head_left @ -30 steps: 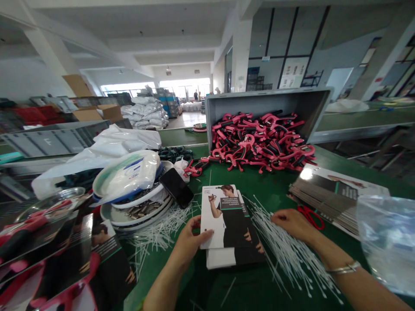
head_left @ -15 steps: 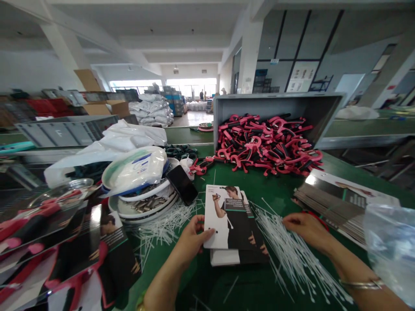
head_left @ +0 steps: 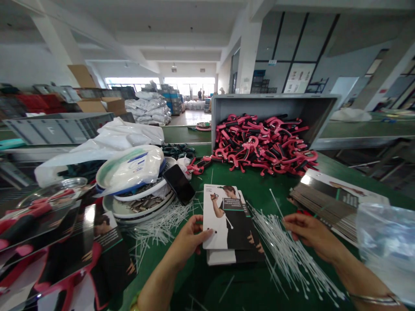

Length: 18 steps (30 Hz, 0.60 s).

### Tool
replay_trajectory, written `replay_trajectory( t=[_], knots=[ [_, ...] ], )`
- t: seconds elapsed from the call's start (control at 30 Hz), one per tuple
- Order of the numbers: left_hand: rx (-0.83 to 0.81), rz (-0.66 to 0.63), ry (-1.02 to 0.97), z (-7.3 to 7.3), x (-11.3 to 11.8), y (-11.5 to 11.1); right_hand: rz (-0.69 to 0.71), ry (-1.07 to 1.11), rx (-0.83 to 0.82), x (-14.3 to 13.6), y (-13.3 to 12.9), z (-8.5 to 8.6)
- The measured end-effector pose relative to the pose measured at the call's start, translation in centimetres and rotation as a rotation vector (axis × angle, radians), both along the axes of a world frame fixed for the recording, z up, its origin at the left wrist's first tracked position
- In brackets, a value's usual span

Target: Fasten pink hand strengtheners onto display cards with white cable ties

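Observation:
My left hand point(head_left: 193, 233) pinches the left edge of a printed backing card point(head_left: 231, 220), thumb on its front. That card, with small holes near its lower left, lies over other cards point(head_left: 221, 257). To the right, my right hand point(head_left: 308, 231) is closed with thumb and finger together on a white cable tie point(head_left: 276, 202), whose headed end points up and away. Below this hand a loose pile of cable ties point(head_left: 292, 255) is spread on the green table point(head_left: 256, 285).
Behind lies a tipped grey crate point(head_left: 275, 102) spilling pink-and-black hand grips point(head_left: 262, 142). A stack of cards point(head_left: 337, 203) and a clear plastic bag point(head_left: 385, 250) are at right. Bowls of metal parts point(head_left: 139, 206), a phone point(head_left: 180, 183) and carded hand grips point(head_left: 61, 259) stand at left.
My right hand has risen slightly off the pile, and the cable tie in its fingers now stands up more steeply. My left hand keeps its hold on the card. The view has shifted slightly.

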<state>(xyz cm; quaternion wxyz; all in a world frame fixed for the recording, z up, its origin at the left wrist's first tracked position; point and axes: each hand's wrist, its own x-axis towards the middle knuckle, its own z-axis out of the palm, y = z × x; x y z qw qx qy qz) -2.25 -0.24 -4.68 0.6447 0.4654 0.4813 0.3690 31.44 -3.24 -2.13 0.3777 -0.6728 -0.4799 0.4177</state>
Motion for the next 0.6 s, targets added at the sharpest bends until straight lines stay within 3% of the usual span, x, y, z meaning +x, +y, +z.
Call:
replay_trajectory(
  t=[0.17,0.33,0.43,0.6],
  knots=[
    [-0.065,-0.048,-0.089,0.6,0.2,-0.7,0.083,0.279,-0.027,-4.4,0.1,1.3],
    [-0.100,0.000,-0.169,1.0,0.9,-1.3,0.122,0.413,0.001,-8.3,-0.3,2.5],
    [-0.112,0.024,-0.221,1.2,1.5,-1.6,0.089,0.358,0.073,-10.5,-0.8,2.6],
    [-0.146,0.013,-0.246,1.6,1.9,-1.9,0.058,0.041,0.270,-13.2,-1.4,1.2]
  ],
)
